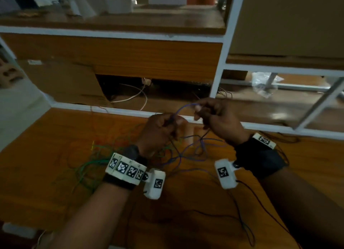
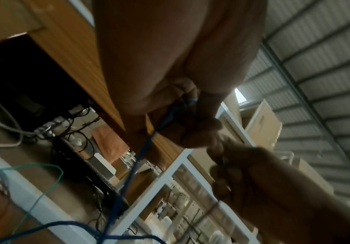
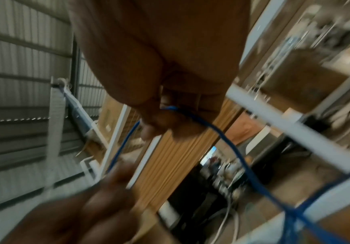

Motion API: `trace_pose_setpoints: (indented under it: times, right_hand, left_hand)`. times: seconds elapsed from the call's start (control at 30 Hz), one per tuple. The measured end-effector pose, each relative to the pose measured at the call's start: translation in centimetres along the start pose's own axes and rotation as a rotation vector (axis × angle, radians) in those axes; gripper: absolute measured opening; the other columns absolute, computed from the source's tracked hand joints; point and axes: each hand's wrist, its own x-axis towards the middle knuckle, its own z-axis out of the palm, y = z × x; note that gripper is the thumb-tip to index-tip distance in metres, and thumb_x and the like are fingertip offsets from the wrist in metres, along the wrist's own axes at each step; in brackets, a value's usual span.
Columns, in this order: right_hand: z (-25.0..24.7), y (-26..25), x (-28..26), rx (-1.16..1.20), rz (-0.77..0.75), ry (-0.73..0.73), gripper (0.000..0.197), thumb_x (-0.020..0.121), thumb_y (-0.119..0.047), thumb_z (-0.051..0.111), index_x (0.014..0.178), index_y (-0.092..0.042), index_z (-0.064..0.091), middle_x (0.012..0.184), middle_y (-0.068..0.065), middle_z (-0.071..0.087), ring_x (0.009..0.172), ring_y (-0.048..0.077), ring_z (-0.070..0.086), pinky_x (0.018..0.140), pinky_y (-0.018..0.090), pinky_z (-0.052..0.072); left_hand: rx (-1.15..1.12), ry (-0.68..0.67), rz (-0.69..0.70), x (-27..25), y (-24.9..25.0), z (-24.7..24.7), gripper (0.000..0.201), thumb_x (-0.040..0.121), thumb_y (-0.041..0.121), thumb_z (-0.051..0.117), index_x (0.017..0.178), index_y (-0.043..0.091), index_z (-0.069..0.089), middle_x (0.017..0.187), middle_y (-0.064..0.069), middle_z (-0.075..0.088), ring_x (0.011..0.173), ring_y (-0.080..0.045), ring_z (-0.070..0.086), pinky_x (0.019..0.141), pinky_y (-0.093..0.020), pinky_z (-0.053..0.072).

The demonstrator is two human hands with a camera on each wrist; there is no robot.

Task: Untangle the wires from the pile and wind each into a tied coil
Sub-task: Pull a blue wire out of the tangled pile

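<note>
Both hands are raised close together above the wooden table (image 1: 55,183). The left hand (image 1: 160,131) has its fingers curled round the blue wire (image 1: 183,107), and the right hand (image 1: 217,116) pinches the same wire between thumb and fingertips, so a short arc of it bridges the gap between them. Below the hands the blue wire drops in loose loops onto the table and crosses itself just beneath the wrists. To the left of the left hand lies the tangle of green wires (image 1: 89,163). A thin black wire (image 1: 242,222) trails near the right forearm.
</note>
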Motion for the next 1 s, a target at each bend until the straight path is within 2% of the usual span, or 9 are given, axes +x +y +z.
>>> trace_pose_setpoints:
  times: [0.1,0.27,0.4,0.53,0.67,0.73,0.83,0.93,1.0]
  right_hand:
    - [-4.0,0.9,-0.6,-0.073,-0.046,0.139,0.015,0.102,-0.005,0.060,0.104,0.007,0.069,0.076,0.008,0.069,0.060,-0.005,0.062,0.057,0.010,0.044]
    - [-6.5,5.8,-1.3,-0.344,-0.024,0.168,0.011,0.099,-0.021,0.067,0.093,-0.020,0.076,0.088,0.000,0.073,0.077,0.005,0.065,0.070,0.027,0.048]
    - [-5.9,7.2,-1.2,-0.423,0.051,0.246,0.027,0.093,-0.039,0.074,0.110,-0.017,0.074,0.091,-0.003,0.069,0.074,0.001,0.059,0.065,0.022,0.042]
    - [-5.8,6.6,-2.3,-0.272,0.097,0.140,0.033,0.089,-0.046,0.076,0.110,-0.021,0.073,0.092,-0.001,0.070,0.079,0.009,0.067,0.066,0.031,0.053]
    - [-6.4,5.3,-4.2,-0.297,0.102,0.143,0.049,0.089,-0.053,0.072,0.131,-0.030,0.063,0.123,-0.010,0.064,0.097,0.004,0.068,0.075,0.024,0.053]
    - [-7.1,4.4,-5.0,-0.265,0.072,0.210,0.048,0.091,-0.046,0.073,0.135,-0.031,0.059,0.128,-0.012,0.061,0.107,0.002,0.064,0.081,0.024,0.057]
    - [-7.2,3.2,-5.8,-0.178,0.076,0.149,0.034,0.096,-0.034,0.072,0.129,-0.028,0.065,0.126,-0.014,0.065,0.107,0.003,0.067,0.087,0.034,0.061]
    - [-7.1,2.8,-6.4,-0.287,0.011,0.227,0.017,0.095,-0.028,0.073,0.112,-0.030,0.068,0.114,-0.029,0.060,0.096,0.003,0.067,0.078,0.036,0.061]
    - [-6.5,2.6,-6.8,-0.268,-0.042,0.197,0.012,0.095,-0.017,0.073,0.100,-0.027,0.069,0.102,-0.025,0.066,0.087,0.006,0.068,0.072,0.037,0.060]
  left_hand:
    - [-0.107,-0.026,-0.113,-0.4,-0.1,-1.4,0.021,0.091,0.018,0.065,0.106,0.005,0.071,0.069,-0.007,0.055,0.057,-0.018,0.046,0.056,-0.029,0.037]
    - [-0.225,-0.076,-0.172,-1.5,0.4,-0.5,0.024,0.094,0.007,0.057,0.115,0.003,0.067,0.077,-0.008,0.063,0.060,-0.017,0.056,0.057,-0.028,0.050]
    - [-0.425,0.014,-0.088,-0.9,1.6,1.7,0.027,0.096,0.002,0.052,0.119,0.007,0.064,0.092,-0.012,0.073,0.070,-0.017,0.067,0.055,-0.024,0.052]
    - [-0.449,0.026,-0.044,-0.1,2.1,3.9,0.033,0.094,0.004,0.054,0.126,0.003,0.059,0.107,-0.018,0.073,0.092,-0.025,0.072,0.078,-0.035,0.059]
    - [-0.488,-0.030,-0.091,0.1,1.7,6.7,0.033,0.096,0.003,0.051,0.129,0.003,0.057,0.110,-0.017,0.073,0.100,-0.025,0.072,0.084,-0.034,0.059]
    - [-0.533,-0.042,-0.109,0.5,1.7,7.6,0.033,0.096,0.005,0.052,0.128,0.005,0.057,0.110,-0.015,0.073,0.102,-0.024,0.071,0.085,-0.033,0.059]
    - [-0.589,-0.111,-0.136,0.9,1.9,8.6,0.034,0.092,0.009,0.054,0.125,0.008,0.059,0.112,-0.014,0.072,0.104,-0.025,0.070,0.092,-0.037,0.057]
    - [-0.662,-0.120,-0.167,1.7,1.9,8.6,0.028,0.098,0.003,0.048,0.122,0.010,0.061,0.111,-0.012,0.073,0.105,-0.025,0.070,0.093,-0.040,0.055]
    - [-0.773,-0.055,-0.155,2.4,1.9,7.6,0.029,0.100,0.003,0.045,0.124,0.011,0.060,0.111,-0.008,0.073,0.104,-0.021,0.070,0.096,-0.043,0.051]
